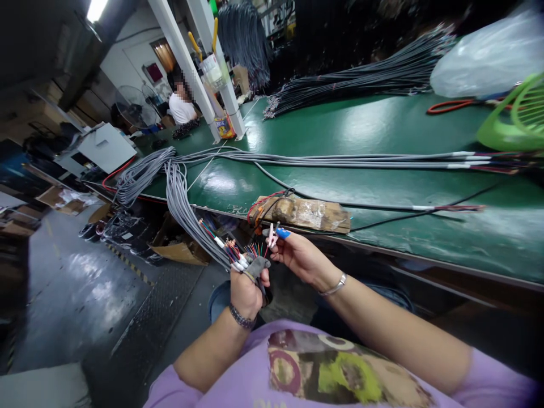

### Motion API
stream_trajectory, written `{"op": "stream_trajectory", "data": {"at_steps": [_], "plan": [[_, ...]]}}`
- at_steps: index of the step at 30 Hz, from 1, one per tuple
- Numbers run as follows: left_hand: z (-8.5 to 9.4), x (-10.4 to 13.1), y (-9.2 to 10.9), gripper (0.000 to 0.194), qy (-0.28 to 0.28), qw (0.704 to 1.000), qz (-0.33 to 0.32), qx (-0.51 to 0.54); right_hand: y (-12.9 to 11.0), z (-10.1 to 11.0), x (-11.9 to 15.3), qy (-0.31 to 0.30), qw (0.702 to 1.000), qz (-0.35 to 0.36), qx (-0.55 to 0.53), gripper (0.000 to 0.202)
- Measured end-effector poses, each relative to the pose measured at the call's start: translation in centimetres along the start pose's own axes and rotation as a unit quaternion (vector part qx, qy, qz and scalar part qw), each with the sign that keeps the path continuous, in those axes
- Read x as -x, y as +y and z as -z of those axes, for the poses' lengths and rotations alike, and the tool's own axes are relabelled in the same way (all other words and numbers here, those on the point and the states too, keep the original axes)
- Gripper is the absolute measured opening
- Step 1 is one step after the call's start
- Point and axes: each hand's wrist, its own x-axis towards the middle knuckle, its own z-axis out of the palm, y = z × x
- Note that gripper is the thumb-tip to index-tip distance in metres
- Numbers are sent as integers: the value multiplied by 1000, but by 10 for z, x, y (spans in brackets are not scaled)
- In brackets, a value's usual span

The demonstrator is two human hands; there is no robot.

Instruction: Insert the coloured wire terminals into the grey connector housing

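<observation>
1. The left hand [246, 292] is closed around the ends of the grey cables [181, 198], their coloured wires [257, 248] fanned out above the fist.
2. The right hand [300, 258] pinches a small pink piece [272, 237] just beside those wires; whether it also grips a wire is too small to tell.
3. The cables run from the left hand up onto the green bench [374, 127]; the wood block [314, 214] lies near its edge.
4. The step in hand seems to be working single wires; the next move calls for a steady left grip and careful right-hand aim.
</observation>
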Motion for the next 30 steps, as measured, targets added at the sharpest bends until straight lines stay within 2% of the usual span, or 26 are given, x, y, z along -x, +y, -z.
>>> {"op": "stream_trajectory", "data": {"at_steps": [5,13,21,25,30], "plan": [[-7,-4,1,20,9,1000,1,-1,4,3,-3,15,1000,15,4,33],[-11,-12,-2,22,-2,1000,-6,-4,6,6,-14,-34,999,5,1,39],[-7,-13,-7,19,18,1000,19,-9,10,-1,-18,20,999,35,-33,34],[-5,-12,-8,19,15,1000,16,-11,10,-1,-15,10,999,8,-35,37],[-2,-8,-6,22,11,1000,11,-17,10,11,-1,1,999,-36,-38,41]]}}
